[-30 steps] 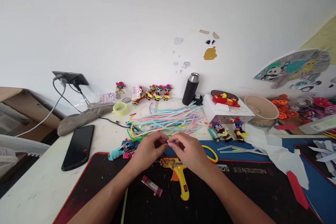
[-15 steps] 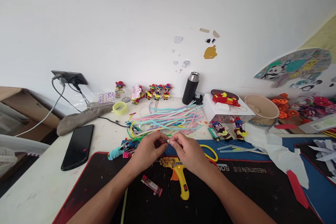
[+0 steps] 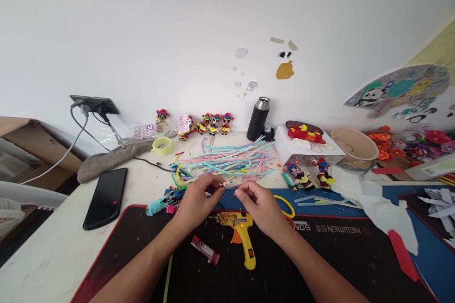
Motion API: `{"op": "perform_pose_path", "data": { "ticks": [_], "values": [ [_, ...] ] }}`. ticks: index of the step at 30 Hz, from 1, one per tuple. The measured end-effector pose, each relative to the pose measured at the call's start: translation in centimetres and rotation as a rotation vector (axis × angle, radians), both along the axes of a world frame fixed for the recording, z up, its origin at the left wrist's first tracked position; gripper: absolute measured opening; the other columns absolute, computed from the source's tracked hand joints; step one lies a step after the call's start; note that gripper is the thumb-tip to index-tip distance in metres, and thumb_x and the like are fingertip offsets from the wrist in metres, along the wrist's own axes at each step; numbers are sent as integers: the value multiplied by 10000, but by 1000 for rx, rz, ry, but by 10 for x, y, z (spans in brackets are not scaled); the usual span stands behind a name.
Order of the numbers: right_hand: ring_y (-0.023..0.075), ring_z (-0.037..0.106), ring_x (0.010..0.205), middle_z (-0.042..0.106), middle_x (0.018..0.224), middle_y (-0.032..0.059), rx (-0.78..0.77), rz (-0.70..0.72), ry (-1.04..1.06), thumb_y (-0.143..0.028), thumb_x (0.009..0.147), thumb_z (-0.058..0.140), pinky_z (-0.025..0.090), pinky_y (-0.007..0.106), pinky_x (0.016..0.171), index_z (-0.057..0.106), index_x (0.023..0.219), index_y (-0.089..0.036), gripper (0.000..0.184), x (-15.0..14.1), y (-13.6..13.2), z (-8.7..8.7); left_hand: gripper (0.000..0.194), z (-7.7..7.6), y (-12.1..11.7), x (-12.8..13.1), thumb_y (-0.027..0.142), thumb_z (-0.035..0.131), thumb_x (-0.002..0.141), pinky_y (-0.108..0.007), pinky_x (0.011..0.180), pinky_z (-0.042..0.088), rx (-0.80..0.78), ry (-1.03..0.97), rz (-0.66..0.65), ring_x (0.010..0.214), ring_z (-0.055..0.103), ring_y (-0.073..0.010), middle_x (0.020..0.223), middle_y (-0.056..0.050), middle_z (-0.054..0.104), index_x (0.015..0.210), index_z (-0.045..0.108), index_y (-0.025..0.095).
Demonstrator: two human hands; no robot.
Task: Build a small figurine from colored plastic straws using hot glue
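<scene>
My left hand (image 3: 202, 200) pinches a small pale piece with a pink tip (image 3: 228, 183) between thumb and fingertips; its exact kind is too small to tell. Across a narrow gap, my right hand (image 3: 259, 206) is closed in a pinch, and what it holds, if anything, I cannot make out. Below both hands a yellow hot glue gun (image 3: 245, 244) lies on the black mat, its nozzle toward the left. A red lighter (image 3: 205, 250) rests left of the glue gun. Pastel pipe cleaners (image 3: 227, 158) are heaped just beyond my hands.
A black phone (image 3: 105, 199) lies at left. Several pipe-cleaner figures (image 3: 213, 124) stand along the wall beside a black thermos (image 3: 259, 119). At right are a white box (image 3: 305, 154), two more figures (image 3: 324, 174), glue sticks (image 3: 329, 201) and crumpled tissue (image 3: 386, 215).
My hands have parted slightly; their fingertips were together before. The small piece with the pink tip now shows at my left fingertips. The glue gun and lighter have stayed put.
</scene>
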State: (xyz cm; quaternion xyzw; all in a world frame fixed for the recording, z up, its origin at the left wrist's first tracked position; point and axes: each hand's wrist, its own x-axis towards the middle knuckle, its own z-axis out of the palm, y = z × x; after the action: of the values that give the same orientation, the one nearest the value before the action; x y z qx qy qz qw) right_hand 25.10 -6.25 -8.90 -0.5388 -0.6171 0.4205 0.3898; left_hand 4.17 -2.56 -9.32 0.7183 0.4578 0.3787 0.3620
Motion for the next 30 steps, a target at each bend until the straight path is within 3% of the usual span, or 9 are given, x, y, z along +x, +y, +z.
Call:
{"op": "perform_pose_path", "data": {
  "ticks": [6, 21, 30],
  "values": [
    [148, 448, 572, 490, 634, -48, -76, -6, 76, -445, 948, 668, 339, 260, 541, 683, 966, -221, 225, -16, -2, -7, 140, 2, -3, 1, 210, 602, 949, -306, 757, 509, 182, 71, -2, 804, 659, -194, 839, -20, 666, 1030, 714, 230],
    [96, 329, 456, 422, 519, -96, -236, -68, 364, -570, 866, 728, 239, 232, 442, 610, 865, -206, 383, -35, 2, -17, 166, -3, -6, 3, 134, 561, 984, -299, 774, 535, 459, 223, -58, 874, 688, -209, 939, -65, 701, 1073, 682, 206],
    [59, 246, 393, 375, 505, -118, -330, -35, 551, -502, 789, 801, 178, 231, 405, 597, 789, -215, 352, -39, -1, -10, 150, -3, -6, 4, 122, 584, 971, -281, 735, 518, 448, 137, -46, 818, 665, -187, 891, -47, 678, 1050, 690, 192]
  ]
}}
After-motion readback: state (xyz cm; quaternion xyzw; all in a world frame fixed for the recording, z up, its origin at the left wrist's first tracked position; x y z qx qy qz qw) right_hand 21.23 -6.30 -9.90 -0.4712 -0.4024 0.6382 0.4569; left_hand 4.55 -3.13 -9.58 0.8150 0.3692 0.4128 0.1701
